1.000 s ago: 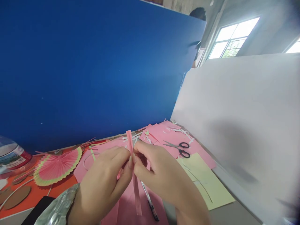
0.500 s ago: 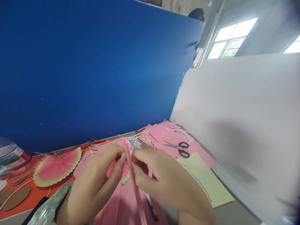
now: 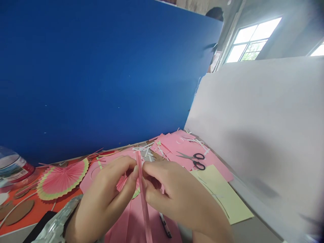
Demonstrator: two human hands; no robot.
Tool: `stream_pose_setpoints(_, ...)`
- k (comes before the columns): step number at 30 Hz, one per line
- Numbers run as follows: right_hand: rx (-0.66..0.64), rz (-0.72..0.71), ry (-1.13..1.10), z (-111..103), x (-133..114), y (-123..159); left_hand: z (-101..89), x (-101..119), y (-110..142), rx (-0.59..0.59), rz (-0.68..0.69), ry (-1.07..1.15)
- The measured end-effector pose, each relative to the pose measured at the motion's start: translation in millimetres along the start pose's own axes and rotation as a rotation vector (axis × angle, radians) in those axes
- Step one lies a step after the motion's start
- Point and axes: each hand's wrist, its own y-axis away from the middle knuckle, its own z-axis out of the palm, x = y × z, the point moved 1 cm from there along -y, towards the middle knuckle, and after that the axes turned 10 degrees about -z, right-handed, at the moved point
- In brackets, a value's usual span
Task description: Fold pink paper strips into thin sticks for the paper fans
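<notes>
- Between the two hands, a long, narrow pink strip [image 3: 145, 209] stands slightly tilted, running down toward the picture's lower edge.
- Left of the strip, the left hand [image 3: 107, 190] pinches its upper part, fingers closed on the paper.
- On the strip's right side, the right hand [image 3: 174, 189] grips it too, thumb and curled fingers against its edge.
- Behind the strip, a second pleated fan [image 3: 137, 193] shows partly; the hands hide the rest.
- Just right of the strip's lower part, a pen [image 3: 165, 225] lies on pink paper [image 3: 136, 219].
- Farther right of the strip lie open scissors [image 3: 192, 158] with black handles and a pale yellow sheet [image 3: 234, 206] on the worktop [image 3: 245, 231].
- Beyond the strip's top, white scraps [image 3: 147, 150] are scattered.
- Well left of the strip, a pink fan [image 3: 63, 180] with a yellow rim lies near a labelled bottle [image 3: 15, 168].
</notes>
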Motion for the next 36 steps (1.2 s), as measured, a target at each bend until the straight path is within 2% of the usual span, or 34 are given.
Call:
stream_pose_setpoints(8,0.012,0.005,0.006,3,3,3,0.5,-2,-2,0.039,0.003,-0.104)
stream_pose_setpoints(17,-0.104,-0.087,-0.043,-10,6,3,3.3,-2,0,0.012,-0.002,-0.082)
stream_pose_setpoints(25,0.058,0.007,-0.187,-11,4,-1,4.2,3,1,-0.042,0.038,-0.067)
stream_pose_setpoints(36,0.089,-0.014,-0.193,-13,1,-2,1.4,6,5,-0.077,0.031,-0.021)
